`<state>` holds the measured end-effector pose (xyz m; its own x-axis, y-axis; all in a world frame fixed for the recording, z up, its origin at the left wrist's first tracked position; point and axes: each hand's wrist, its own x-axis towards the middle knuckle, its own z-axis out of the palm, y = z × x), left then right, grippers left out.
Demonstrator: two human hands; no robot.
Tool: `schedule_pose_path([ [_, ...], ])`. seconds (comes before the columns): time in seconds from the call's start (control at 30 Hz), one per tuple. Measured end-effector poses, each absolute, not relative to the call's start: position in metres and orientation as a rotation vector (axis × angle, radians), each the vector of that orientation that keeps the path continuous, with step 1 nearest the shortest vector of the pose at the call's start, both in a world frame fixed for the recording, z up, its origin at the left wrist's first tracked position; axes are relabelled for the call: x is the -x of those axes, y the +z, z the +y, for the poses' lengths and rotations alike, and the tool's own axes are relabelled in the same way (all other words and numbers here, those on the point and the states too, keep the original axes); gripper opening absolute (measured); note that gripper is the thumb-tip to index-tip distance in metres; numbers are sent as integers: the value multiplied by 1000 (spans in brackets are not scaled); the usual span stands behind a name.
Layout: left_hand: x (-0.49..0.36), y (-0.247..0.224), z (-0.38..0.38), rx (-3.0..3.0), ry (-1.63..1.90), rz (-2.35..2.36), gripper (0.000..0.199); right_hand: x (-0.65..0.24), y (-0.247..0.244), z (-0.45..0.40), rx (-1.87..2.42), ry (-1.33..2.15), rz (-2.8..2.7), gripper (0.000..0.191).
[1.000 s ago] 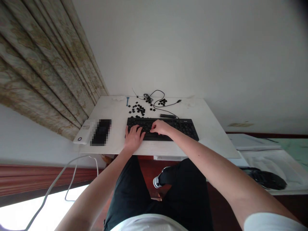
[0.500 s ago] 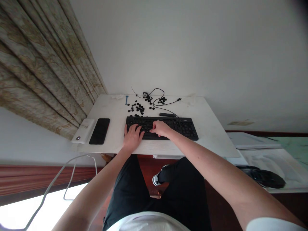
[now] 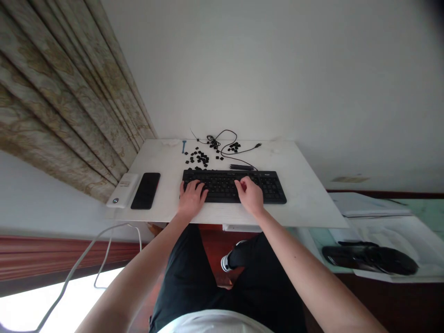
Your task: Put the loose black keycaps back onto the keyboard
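A black keyboard (image 3: 222,189) lies along the front of the white desk (image 3: 166,185). My left hand (image 3: 191,198) rests on its left end with the fingers spread. Over the right-middle part of the keys is my right hand (image 3: 250,193), its fingers curled together; anything between them is too small to make out. Loose black keycaps (image 3: 201,158) are scattered behind the keyboard, and a smaller group (image 3: 234,147) lies by the coiled black cable (image 3: 213,141). A small blue tool (image 3: 183,146) stands out left of the keycaps.
On the desk's left are a black phone (image 3: 145,190) and a white box-like device (image 3: 122,190). A dark bar-shaped piece (image 3: 242,167) lies just behind the keyboard. To the lower right, a black object (image 3: 371,259) rests on a lower surface. A patterned curtain (image 3: 62,83) hangs at left.
My right hand has moved right along the keyboard, away from my left hand, and its forearm has swung inward. My left hand stays on the left keys. The view has shifted slightly.
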<state>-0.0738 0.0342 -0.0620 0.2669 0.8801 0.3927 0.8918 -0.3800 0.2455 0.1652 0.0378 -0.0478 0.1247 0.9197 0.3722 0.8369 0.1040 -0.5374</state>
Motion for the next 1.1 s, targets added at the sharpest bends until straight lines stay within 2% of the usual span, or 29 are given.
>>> schedule_pose_path([
  [0.1, 75, -62, 34, 2480, -757, -1712, 33, -172, -60, 25, 1664, -93, -1783, 34],
  [0.23, 77, -52, 54, 2500, -801, -1687, 32, -172, -64, 26, 1634, -213, -1889, 32],
  [0.37, 68, -31, 103, 2489, -756, -1816, 29, -171, -61, 29, 1646, -214, -1934, 31],
  [0.5, 49, -17, 149, 2607, -385, -1918, 26, -171, -59, 28, 1677, -161, -1948, 31],
  [0.6, 39, -16, 168, 2586, -243, -2014, 25, -171, -59, 27, 1698, -125, -1954, 31],
  [0.87, 33, -24, 182, 2617, -215, -2043, 18, -172, -60, 29, 1693, -115, -1964, 32],
  [1.1, 36, -24, 179, 2675, -362, -2031, 16, -172, -60, 28, 1676, -124, -1957, 31],
])
